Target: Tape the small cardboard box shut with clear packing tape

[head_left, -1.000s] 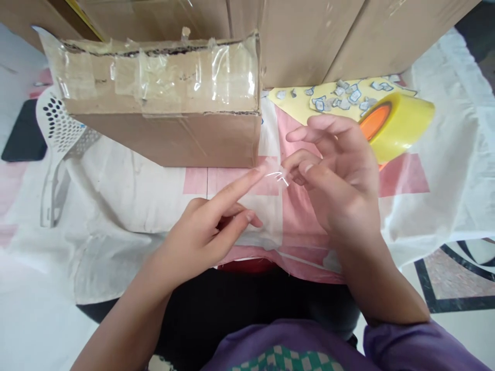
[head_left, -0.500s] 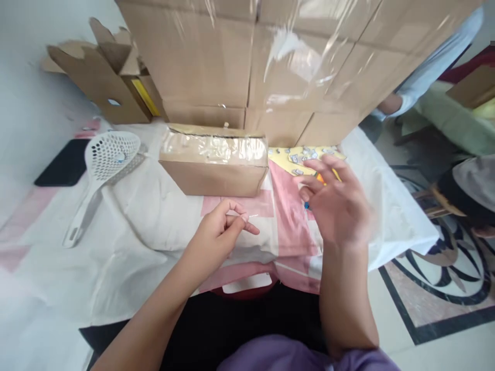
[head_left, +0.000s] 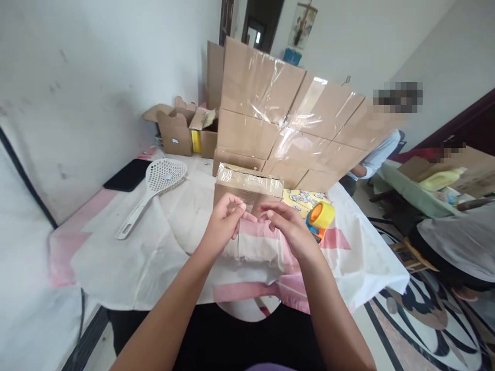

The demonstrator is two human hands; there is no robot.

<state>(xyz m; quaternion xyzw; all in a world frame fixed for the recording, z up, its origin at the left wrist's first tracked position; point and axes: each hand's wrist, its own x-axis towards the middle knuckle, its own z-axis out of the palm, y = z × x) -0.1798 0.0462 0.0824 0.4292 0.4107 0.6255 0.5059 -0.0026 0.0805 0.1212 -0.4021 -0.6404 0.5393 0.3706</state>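
Observation:
My left hand (head_left: 225,220) is raised over the near part of the table, thumb and forefinger pinched together. Whatever lies between those fingertips is too small to make out. Close by on the right, my right hand (head_left: 288,224) has its fingers curled towards the left fingertips, also in a pinch whose content I cannot see. Behind both hands stands a taped cardboard box (head_left: 247,180), partly covered by them. A tape dispenser (head_left: 320,219) with a yellow roll sits just right of my right hand.
A white slotted skimmer (head_left: 164,178) and a black phone-like slab (head_left: 127,175) lie to the left. Open cartons (head_left: 176,131) stand behind them. A tall taped cardboard panel (head_left: 286,118) rises at the back. Other people are at the right, one in a light blue sleeve (head_left: 381,154).
My right hand has come left and in beside my left hand, uncovering the tape dispenser. The view has tilted up, showing more wall. My left hand keeps its pinch.

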